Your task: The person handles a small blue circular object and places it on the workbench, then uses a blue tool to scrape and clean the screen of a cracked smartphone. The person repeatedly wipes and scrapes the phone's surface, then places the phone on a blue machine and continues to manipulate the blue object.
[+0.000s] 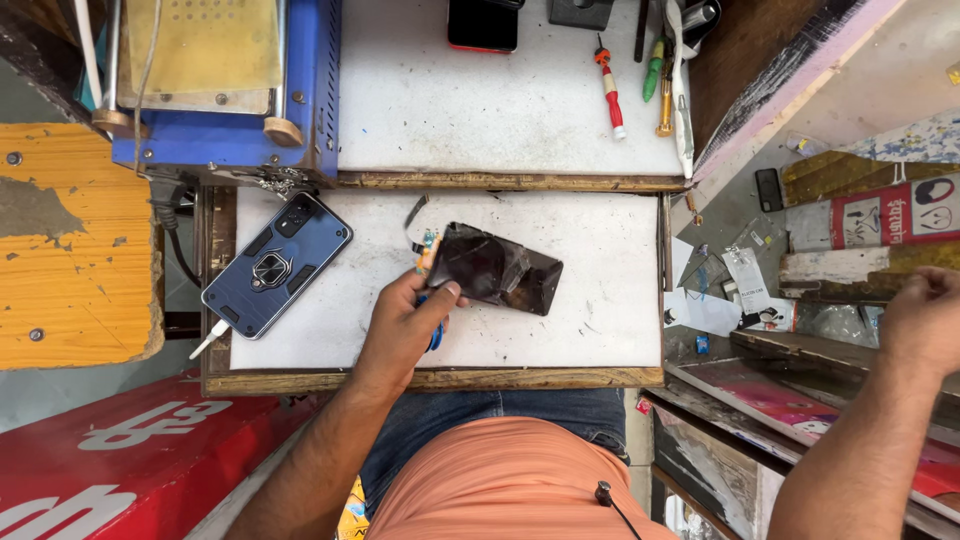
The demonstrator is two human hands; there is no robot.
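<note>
My left hand (405, 322) grips the near left end of a black phone screen panel (500, 268) lying on the white work tray (600, 320). A thin ribbon cable (411, 222) curls off the panel's far left corner. Something blue and orange shows between my fingers; I cannot tell what it is. My right hand (925, 318) reaches far to the right into a cluttered shelf area, fingers curled; whether it holds anything is hidden.
A dark blue phone in a ring-holder case (276, 263) lies on the tray's left with a white cable plugged in. On the upper white board: a black phone (483, 24), a red screwdriver (609, 88), green and yellow tools (658, 80). A blue machine (225, 85) stands upper left.
</note>
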